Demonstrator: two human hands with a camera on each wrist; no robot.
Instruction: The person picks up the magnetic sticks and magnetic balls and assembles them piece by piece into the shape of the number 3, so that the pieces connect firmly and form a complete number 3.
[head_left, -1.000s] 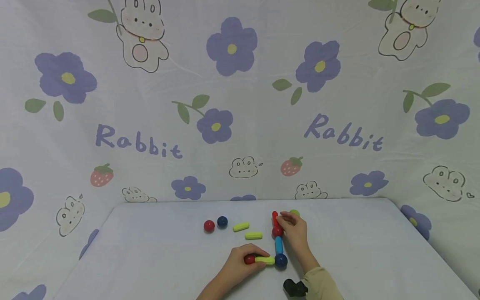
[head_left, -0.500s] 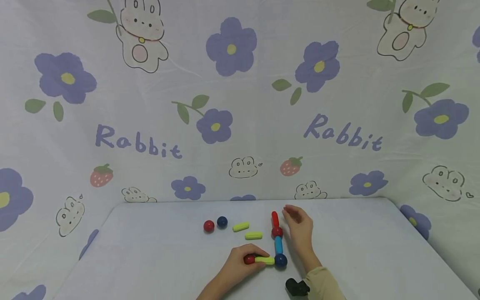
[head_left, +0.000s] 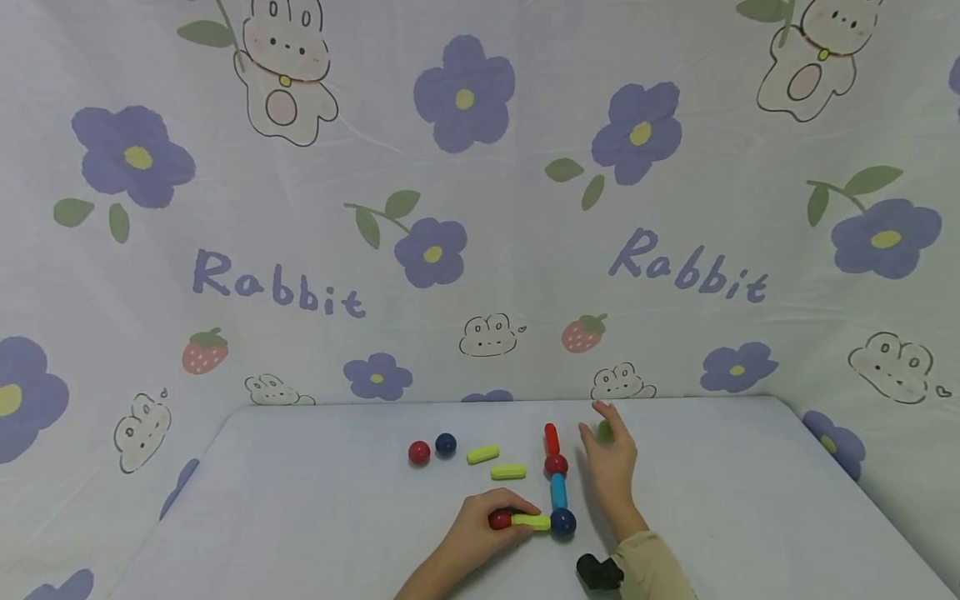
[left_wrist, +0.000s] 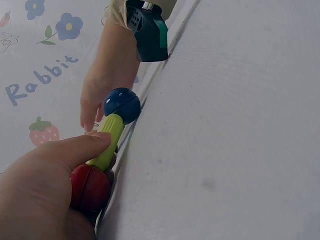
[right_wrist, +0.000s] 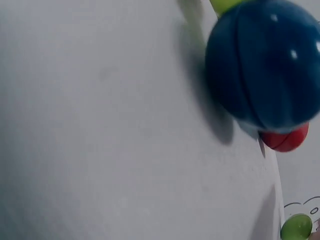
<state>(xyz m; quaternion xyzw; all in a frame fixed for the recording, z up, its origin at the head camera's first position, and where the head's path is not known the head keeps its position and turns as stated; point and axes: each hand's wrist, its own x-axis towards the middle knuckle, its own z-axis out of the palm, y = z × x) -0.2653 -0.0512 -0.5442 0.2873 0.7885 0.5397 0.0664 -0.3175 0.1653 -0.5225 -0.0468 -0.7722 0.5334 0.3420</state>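
My left hand (head_left: 483,525) grips a yellow-green rod (left_wrist: 107,145), its thumb along the rod and a red ball (left_wrist: 90,187) against the palm. A dark blue ball (head_left: 562,523) sits on the rod's other end. From that ball a light blue rod (head_left: 558,492) runs away to another red ball (head_left: 556,465), then a red rod (head_left: 552,438), forming an L shape on the table. My right hand (head_left: 612,462) is to the right of the red rod, thumb and fingers spread around a green ball (head_left: 604,431); whether they touch it I cannot tell.
Left of the L shape lie two loose yellow-green rods (head_left: 508,472). Farther left are a red ball (head_left: 419,452) and a dark blue ball (head_left: 446,444). A black wrist device (head_left: 598,572) is by the right sleeve. Patterned cloth (head_left: 480,208) hangs behind the white table (head_left: 300,500).
My right hand has left the red rod and moved right to the green ball, its fingers spreading. The left hand stays in place with its hold.
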